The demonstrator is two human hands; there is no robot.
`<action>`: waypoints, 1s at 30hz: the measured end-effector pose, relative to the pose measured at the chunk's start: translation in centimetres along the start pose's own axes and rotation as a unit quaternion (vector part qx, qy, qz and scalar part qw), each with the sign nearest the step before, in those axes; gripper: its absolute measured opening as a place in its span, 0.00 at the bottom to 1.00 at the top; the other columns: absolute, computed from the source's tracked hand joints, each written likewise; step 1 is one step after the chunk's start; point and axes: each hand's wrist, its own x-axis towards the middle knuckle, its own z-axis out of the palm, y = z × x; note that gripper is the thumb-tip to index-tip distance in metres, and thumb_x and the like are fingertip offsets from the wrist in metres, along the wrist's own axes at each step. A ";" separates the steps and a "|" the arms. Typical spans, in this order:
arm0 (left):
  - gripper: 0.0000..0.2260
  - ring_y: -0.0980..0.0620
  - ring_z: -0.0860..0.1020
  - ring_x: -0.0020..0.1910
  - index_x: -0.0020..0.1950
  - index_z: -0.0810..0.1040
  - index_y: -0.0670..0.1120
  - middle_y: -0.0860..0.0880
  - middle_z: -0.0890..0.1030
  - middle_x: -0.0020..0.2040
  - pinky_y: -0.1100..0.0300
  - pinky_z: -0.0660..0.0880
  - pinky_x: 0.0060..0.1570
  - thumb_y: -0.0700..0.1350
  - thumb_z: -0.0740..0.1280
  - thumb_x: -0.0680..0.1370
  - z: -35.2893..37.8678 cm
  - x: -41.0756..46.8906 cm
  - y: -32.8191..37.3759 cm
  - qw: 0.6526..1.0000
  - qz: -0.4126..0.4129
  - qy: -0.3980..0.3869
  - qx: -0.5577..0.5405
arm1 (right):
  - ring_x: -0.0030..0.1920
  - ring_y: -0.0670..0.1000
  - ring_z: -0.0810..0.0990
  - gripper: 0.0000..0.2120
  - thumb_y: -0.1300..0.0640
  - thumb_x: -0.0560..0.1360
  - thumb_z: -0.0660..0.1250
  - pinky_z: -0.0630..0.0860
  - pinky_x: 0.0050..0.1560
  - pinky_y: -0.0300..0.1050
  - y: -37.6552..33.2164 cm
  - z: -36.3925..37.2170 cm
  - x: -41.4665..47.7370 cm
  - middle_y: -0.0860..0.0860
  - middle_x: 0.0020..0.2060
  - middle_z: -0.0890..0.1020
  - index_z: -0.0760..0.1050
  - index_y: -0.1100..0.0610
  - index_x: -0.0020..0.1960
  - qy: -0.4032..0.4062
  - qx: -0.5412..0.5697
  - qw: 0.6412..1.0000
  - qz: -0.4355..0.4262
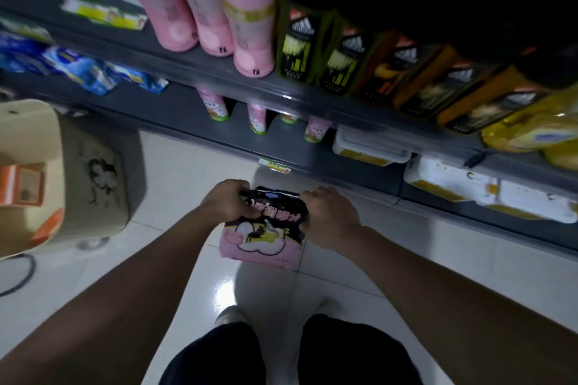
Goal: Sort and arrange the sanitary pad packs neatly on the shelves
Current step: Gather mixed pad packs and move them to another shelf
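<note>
A pink and black sanitary pad pack (pixel 262 236) with a white cloud picture hangs in front of me above the tiled floor, below the lowest shelf edge. My left hand (pixel 228 200) grips its top left corner. My right hand (pixel 331 216) grips its top right side, fingers curled over the black upper edge. Blue and white pad packs (pixel 93 72) lie on a grey shelf (pixel 219 66) at the upper left.
Pink bottles (pixel 247 25) and dark boxed bottles (pixel 297 53) stand on the upper shelf. White tubs (pixel 369 147) and small pink bottles (pixel 256 119) fill the lower shelf. A cardboard box (pixel 62 178) sits on the floor at the left. My legs are below.
</note>
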 end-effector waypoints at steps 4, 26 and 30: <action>0.17 0.51 0.74 0.39 0.34 0.70 0.47 0.50 0.75 0.35 0.60 0.68 0.39 0.41 0.80 0.64 -3.7 -6.6 5.6 0.999 0.025 -0.015 -0.020 | 0.63 0.57 0.70 0.21 0.52 0.75 0.67 0.72 0.56 0.48 -1.3 -6.3 -5.2 0.56 0.61 0.73 0.68 0.57 0.65 0.030 0.001 1.000 0.005; 0.32 0.39 0.79 0.41 0.46 0.72 0.45 0.39 0.81 0.43 0.55 0.76 0.36 0.52 0.85 0.52 -28.6 -34.9 35.9 0.985 0.113 -0.132 0.006 | 0.47 0.48 0.80 0.19 0.50 0.62 0.80 0.76 0.45 0.41 -6.1 -39.2 -30.7 0.48 0.46 0.83 0.78 0.50 0.49 0.189 0.348 0.918 -0.006; 0.31 0.46 0.77 0.31 0.43 0.73 0.43 0.42 0.77 0.34 0.58 0.77 0.28 0.56 0.83 0.52 -31.4 -40.6 41.0 0.981 0.131 -0.140 0.035 | 0.39 0.48 0.79 0.12 0.54 0.64 0.80 0.76 0.42 0.47 -6.1 -43.3 -34.1 0.49 0.37 0.83 0.77 0.51 0.40 0.200 0.357 0.911 -0.050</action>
